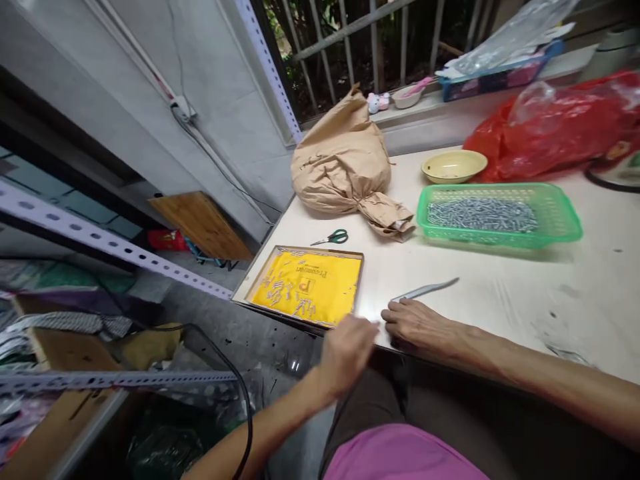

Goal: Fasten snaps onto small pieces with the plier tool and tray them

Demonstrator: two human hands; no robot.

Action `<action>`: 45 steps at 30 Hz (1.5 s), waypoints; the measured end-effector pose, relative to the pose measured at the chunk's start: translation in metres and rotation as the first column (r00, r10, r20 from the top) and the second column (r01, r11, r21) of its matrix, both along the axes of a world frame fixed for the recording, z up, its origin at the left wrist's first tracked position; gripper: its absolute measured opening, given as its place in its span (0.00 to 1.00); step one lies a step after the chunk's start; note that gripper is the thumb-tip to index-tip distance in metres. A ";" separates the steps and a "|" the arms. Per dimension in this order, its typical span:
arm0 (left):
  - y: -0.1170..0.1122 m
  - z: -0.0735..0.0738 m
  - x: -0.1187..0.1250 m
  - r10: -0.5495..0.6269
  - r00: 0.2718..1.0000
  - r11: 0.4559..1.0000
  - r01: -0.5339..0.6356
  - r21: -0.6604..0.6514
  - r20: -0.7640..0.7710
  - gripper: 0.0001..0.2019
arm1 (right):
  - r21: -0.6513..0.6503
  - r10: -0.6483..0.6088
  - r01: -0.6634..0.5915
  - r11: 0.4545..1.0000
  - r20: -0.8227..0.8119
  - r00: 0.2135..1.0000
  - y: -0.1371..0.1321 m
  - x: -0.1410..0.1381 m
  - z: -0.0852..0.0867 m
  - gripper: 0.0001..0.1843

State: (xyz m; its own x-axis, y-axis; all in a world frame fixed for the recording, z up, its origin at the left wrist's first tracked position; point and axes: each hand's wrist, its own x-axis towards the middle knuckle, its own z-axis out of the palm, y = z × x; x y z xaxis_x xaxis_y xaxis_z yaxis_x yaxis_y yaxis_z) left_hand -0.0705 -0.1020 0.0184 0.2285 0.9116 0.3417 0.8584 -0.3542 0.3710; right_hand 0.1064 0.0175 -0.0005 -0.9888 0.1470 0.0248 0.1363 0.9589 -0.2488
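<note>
My left hand (pixel 347 350), somewhat blurred, is closed at the table's front edge, near the right corner of a shallow tray (pixel 361 267). Whatever its fingers pinch is too small to make out. My right hand (pixel 420 325) rests on the tabletop just to the right, fingers curled under; what they hold, if anything, is hidden. A thin, curved grey tool (pixel 427 289) lies just beyond its knuckles. The tray is lined with yellow printed material (pixel 330 293), and several small metal pieces (pixel 277 291) lie scattered over it.
Green-handled scissors (pixel 336 237) lie behind the tray. A green basket (pixel 560 217) holds many small metal pieces. Farther back are a brown paper bag (pixel 340 167), a yellow bowl (pixel 454 165) and red plastic bags (pixel 540 137). A black cable (pixel 240 380) hangs by my left arm.
</note>
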 end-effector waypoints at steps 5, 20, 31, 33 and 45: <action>0.052 -0.002 -0.122 0.560 0.828 0.828 -0.561 -0.013 -0.033 0.11 | -0.138 -0.276 0.251 0.958 -0.206 0.939 0.023 0.006 0.009 0.09; 0.144 -0.021 -0.224 0.401 0.859 0.860 -0.473 -0.192 -0.319 0.13 | 0.008 -0.695 0.704 0.711 -0.153 0.703 0.061 0.042 0.053 0.10; 0.128 0.018 -0.148 0.533 0.842 0.795 -0.533 -0.291 -0.086 0.12 | -0.087 -0.711 0.710 0.699 0.012 0.703 -0.030 0.059 -0.021 0.07; 0.111 0.027 -0.101 0.544 0.796 0.774 -0.352 -0.527 0.267 0.17 | -0.046 -0.705 0.707 0.705 0.057 0.707 -0.028 0.063 -0.020 0.09; 0.072 -0.005 0.029 0.634 0.659 0.433 0.132 -0.892 0.406 0.18 | 0.047 -0.664 0.662 0.748 0.015 0.748 -0.024 0.070 -0.021 0.11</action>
